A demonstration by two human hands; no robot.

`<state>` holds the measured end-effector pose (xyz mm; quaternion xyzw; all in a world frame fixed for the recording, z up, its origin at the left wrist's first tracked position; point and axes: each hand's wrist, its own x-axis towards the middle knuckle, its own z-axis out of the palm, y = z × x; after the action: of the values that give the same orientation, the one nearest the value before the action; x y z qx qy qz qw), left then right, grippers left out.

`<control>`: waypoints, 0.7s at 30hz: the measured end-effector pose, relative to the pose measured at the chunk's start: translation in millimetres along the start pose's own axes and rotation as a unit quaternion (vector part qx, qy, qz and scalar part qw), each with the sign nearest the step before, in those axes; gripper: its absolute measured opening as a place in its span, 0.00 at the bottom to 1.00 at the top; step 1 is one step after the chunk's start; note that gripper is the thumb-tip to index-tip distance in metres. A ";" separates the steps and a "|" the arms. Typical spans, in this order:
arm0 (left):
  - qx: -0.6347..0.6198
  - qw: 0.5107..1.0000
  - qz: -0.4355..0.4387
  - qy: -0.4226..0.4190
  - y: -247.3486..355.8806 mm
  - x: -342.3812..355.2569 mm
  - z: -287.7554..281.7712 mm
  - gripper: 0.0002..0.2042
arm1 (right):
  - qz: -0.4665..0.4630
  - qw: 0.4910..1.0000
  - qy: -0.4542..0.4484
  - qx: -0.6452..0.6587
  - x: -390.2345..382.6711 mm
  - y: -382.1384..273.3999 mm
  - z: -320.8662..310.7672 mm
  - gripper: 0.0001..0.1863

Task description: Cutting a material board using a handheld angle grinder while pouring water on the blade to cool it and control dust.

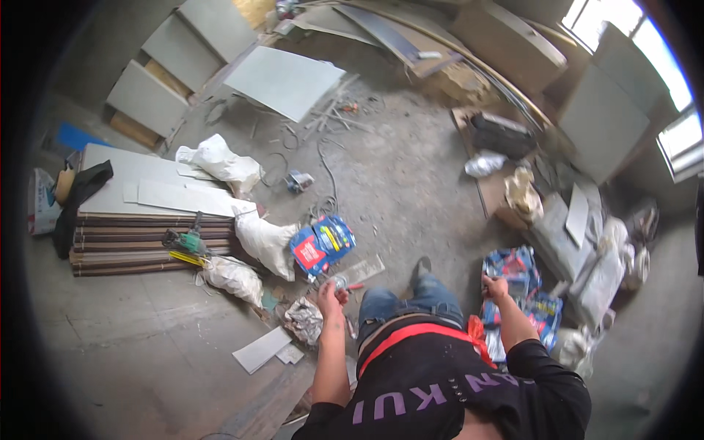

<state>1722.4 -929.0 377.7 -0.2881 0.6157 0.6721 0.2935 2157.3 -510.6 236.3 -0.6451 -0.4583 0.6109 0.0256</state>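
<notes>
My left hand (332,296) is raised in front of my left hip with its fingers curled. A small round, pale thing shows at its fingertips, too blurred to name. Just beyond it lies a blue and red printed bag (323,244), with a pale flat strip (362,270) beside it. Out to my right, my right hand (496,287) is closed, its fingers bent in; what it holds, if anything, cannot be made out. Below and around that hand, several blue printed bags (541,312) lie on the floor. Whether the hand touches them is unclear.
On the left a stack of boards (147,242) carries loose panels, with a green power tool (189,242) at its edge and white sacks (265,238) alongside. A white panel (286,79) lies ahead near cut strips. Grey wrapped bundles (561,238) crowd the right.
</notes>
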 end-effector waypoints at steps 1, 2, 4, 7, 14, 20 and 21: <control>-0.015 1.000 0.003 0.011 16.3 11.2 18.4 0.10 | 0.001 1.000 0.003 0.008 25.8 -64.5 1.9 0.17; -0.019 1.000 -0.001 0.011 29.4 20.3 32.9 0.10 | -0.064 0.997 0.014 -0.041 52.0 -123.3 5.3 0.17; -0.025 0.999 -0.008 0.029 53.0 38.5 64.5 0.11 | -0.156 0.983 0.028 -0.096 98.3 -240.8 18.1 0.16; -0.091 0.992 -0.046 0.071 79.3 80.7 91.8 0.11 | -0.193 0.978 0.031 -0.067 153.7 -391.8 79.6 0.15; -0.165 0.972 -0.079 0.149 165.9 228.5 149.6 0.13 | -0.206 0.945 -0.001 -0.253 228.7 -541.9 250.0 0.18; -0.204 0.965 -0.066 0.153 310.5 321.9 193.8 0.13 | -0.104 0.922 -0.087 -0.363 235.6 -588.8 367.9 0.19; -0.210 0.962 -0.063 0.160 333.8 334.4 202.8 0.13 | -0.090 0.928 -0.096 -0.349 241.8 -605.0 387.2 0.17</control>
<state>1245.8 -736.8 362.5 -0.4856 0.4806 0.7112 0.1658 1464.0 -213.9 312.5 -0.5077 -0.6990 0.4665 -0.1899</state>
